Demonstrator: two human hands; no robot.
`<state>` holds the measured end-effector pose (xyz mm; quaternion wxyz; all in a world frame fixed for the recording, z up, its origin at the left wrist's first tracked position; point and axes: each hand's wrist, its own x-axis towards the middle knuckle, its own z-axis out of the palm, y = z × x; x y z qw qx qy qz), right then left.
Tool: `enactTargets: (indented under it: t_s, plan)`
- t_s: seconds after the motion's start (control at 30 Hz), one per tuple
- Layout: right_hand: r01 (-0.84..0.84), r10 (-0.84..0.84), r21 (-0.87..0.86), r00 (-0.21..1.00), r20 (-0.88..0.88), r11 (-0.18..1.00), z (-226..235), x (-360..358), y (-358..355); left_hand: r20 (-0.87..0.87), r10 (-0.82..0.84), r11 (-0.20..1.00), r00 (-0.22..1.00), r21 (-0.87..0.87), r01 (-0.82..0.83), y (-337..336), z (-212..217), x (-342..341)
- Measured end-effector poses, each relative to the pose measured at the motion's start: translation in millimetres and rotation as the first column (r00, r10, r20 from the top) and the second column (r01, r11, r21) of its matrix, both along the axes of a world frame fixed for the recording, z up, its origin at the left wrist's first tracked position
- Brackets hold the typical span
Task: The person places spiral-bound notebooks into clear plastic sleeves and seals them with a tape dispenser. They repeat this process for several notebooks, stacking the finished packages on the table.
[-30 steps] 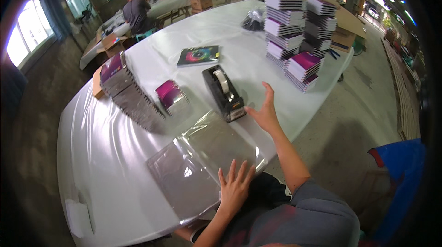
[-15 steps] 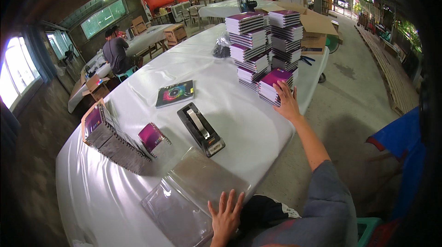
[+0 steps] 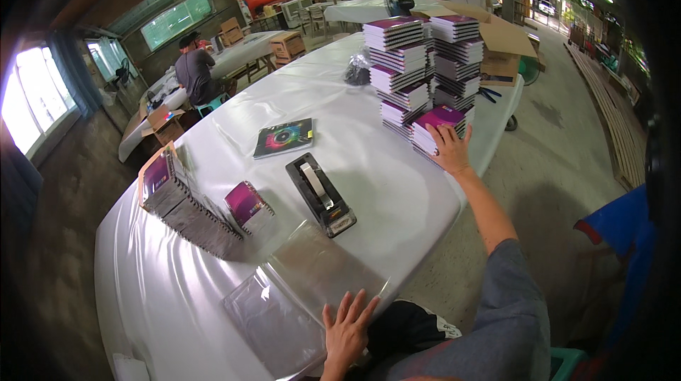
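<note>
My left hand lies flat with fingers spread at the edge of clear plastic sleeves on the table. My right hand reaches out to a short stack of spiral notebooks with purple covers. Its fingers are apart and rest over the top notebook's near edge, not closed around it. Behind that stack rise two taller columns of the same notebooks. A black tape dispenser with a roll of clear tape stands beyond the sleeves. Left of it, a small purple spiral notebook stands near a wrapped row of notebooks.
A dark notebook with a colourful ring lies mid-table on the white cover. Blue-handled pliers and an open cardboard box are behind the columns. A co-worker sits at another table at far left. Blue cloth hangs at right.
The view has turned slightly, so the scene sits further right. My right hand stays at the short notebook stack, its fingers a little further over the top. My left hand stays on the sleeves.
</note>
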<state>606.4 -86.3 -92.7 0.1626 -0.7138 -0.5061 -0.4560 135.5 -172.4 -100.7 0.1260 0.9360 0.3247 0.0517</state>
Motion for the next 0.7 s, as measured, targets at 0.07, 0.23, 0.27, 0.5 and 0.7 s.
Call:
enactTargets:
  t_s: [0.07, 0.23, 0.27, 0.5, 0.7]
  plan:
    - [-0.021, 0.025, -0.051, 0.997, 0.073, 0.998, 4, 6, -2, -0.025, -0.006, 1.0, 1.0, 0.02, 0.006, 0, 1, 0]
    - [-0.106, 0.122, -0.113, 0.983, 0.141, 0.988, 38, 23, -3, 0.037, -0.008, 1.0, 0.999, 0.01, 0.007, 2, 0, -1]
    - [-0.106, 0.127, -0.136, 0.98, 0.154, 0.985, 44, 26, -3, 0.037, -0.008, 1.0, 0.999, 0.008, 0.008, 1, -2, -1]
    - [-0.024, 0.06, -0.124, 0.955, 0.292, 0.992, 105, 7, -22, -0.017, -0.04, 0.999, 0.999, 0.026, 0.04, 3, -1, 0]
    - [-0.381, 0.375, -0.003, 0.91, 0.179, 0.925, 181, -114, -63, 0.2, 0.026, 1.0, 0.979, -0.016, -0.023, 0, -3, -3]
